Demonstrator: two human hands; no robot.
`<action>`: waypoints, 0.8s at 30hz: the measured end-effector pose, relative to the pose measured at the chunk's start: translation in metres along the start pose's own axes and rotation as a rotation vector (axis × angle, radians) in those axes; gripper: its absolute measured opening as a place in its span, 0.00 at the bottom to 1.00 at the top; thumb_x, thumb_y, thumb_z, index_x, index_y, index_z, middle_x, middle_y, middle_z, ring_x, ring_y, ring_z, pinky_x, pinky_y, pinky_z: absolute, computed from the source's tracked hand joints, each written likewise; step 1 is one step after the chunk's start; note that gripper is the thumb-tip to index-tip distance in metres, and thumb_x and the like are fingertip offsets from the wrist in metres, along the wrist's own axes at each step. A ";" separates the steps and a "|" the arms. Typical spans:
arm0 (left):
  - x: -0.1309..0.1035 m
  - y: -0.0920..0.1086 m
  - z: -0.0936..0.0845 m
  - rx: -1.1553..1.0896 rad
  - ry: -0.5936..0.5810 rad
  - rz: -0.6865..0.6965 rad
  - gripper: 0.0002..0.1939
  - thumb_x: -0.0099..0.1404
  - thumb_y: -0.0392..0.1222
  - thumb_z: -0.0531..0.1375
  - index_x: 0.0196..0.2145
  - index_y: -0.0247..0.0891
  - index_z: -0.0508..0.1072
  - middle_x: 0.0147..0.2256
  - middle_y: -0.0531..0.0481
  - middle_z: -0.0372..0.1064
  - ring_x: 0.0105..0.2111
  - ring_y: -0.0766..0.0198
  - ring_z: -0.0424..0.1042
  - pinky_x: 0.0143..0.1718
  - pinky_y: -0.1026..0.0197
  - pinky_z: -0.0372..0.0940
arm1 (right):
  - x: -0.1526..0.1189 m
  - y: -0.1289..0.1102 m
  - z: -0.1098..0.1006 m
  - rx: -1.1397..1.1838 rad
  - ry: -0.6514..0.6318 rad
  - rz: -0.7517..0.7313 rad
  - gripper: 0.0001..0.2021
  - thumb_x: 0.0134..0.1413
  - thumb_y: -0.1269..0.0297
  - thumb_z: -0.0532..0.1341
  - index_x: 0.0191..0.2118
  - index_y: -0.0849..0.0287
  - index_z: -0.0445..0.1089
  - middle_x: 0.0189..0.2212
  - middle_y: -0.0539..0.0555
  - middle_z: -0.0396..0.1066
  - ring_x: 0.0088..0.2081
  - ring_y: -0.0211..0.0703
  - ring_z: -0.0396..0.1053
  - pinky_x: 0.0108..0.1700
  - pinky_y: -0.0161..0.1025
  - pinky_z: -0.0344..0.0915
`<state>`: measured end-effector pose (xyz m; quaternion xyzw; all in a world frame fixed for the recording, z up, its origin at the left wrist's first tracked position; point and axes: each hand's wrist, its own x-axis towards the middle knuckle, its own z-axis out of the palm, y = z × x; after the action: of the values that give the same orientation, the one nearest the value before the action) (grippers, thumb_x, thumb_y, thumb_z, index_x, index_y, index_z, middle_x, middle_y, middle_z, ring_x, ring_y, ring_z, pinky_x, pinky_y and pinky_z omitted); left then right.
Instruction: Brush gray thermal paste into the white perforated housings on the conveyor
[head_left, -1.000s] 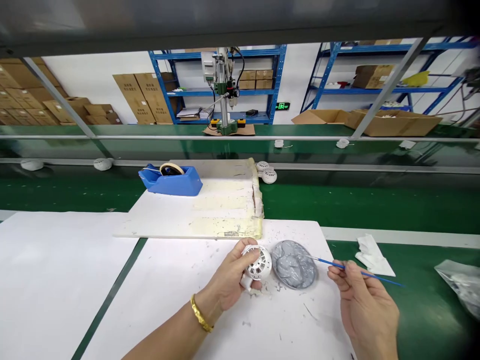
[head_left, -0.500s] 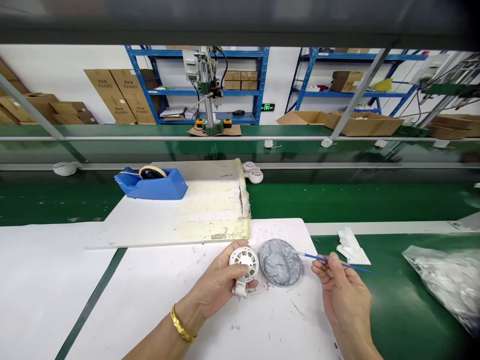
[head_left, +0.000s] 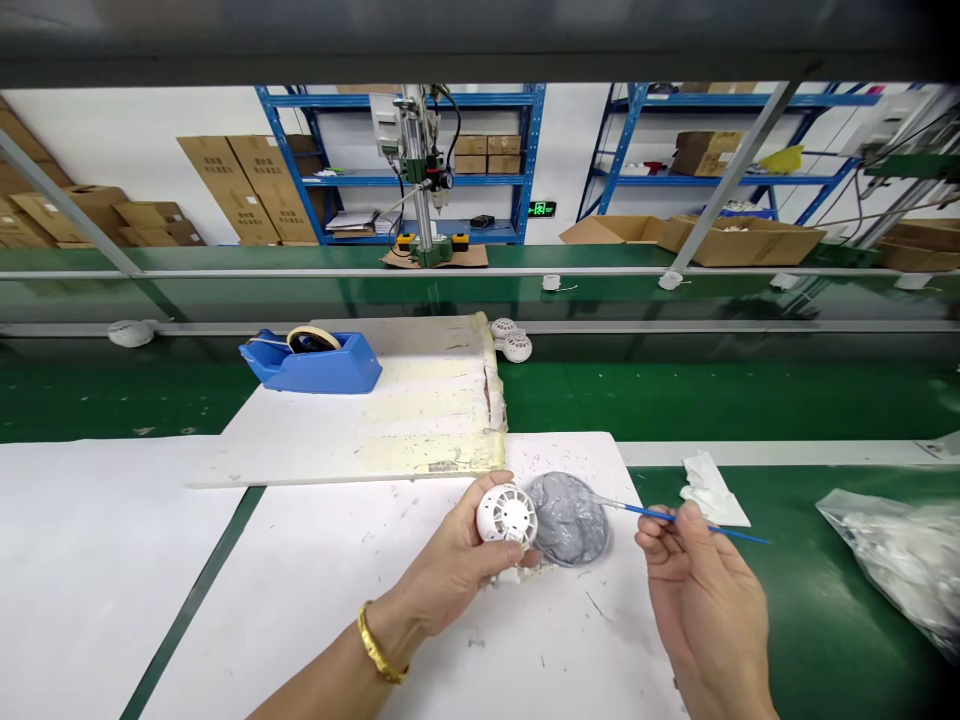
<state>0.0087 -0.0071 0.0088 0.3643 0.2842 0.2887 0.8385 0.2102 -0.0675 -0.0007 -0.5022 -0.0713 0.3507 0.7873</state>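
My left hand grips a small white round plastic part with a vented face, like a little fan housing; the thumb lies across its lower edge. Just right of it, a shallow round dish of grey paste rests on the white sheet. My right hand pinches a thin blue-handled brush between thumb and fingers. Its pale tip reaches left to the right edge of the paste; whether it touches cannot be made out. The underside of the white part is hidden by my fingers.
A blue tape dispenser stands on a white board behind my left hand. More white vented parts lie beyond the board's right edge. A crumpled tissue and a clear plastic bag of white pieces are at the right.
The vented white part has tilted in my left hand, its face turned more upright and closer to the dish. My right hand with the brush sits slightly further right; the view has shifted a little.
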 end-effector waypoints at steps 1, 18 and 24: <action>0.000 -0.001 0.001 -0.004 0.002 0.003 0.32 0.57 0.30 0.63 0.55 0.44 0.55 0.44 0.48 0.61 0.40 0.63 0.66 0.54 0.46 0.60 | -0.004 -0.001 0.003 -0.005 -0.016 -0.008 0.13 0.42 0.60 0.70 0.29 0.62 0.68 0.26 0.51 0.70 0.27 0.36 0.69 0.28 0.32 0.70; -0.001 -0.001 0.014 -0.058 0.008 0.031 0.32 0.51 0.30 0.66 0.51 0.43 0.60 0.42 0.49 0.62 0.39 0.64 0.64 0.51 0.49 0.61 | -0.025 0.025 0.001 -0.381 -0.146 -0.244 0.16 0.45 0.53 0.67 0.30 0.62 0.69 0.28 0.56 0.74 0.25 0.44 0.72 0.32 0.43 0.70; -0.001 -0.003 0.011 -0.025 0.004 0.043 0.30 0.52 0.30 0.66 0.51 0.44 0.60 0.42 0.50 0.61 0.40 0.64 0.64 0.50 0.51 0.62 | -0.031 0.008 0.004 -0.603 -0.212 -0.519 0.13 0.49 0.54 0.65 0.30 0.61 0.72 0.25 0.54 0.72 0.27 0.44 0.71 0.30 0.39 0.71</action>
<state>0.0165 -0.0138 0.0133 0.3593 0.2742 0.3110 0.8361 0.1815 -0.0821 0.0021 -0.6369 -0.3757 0.1535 0.6554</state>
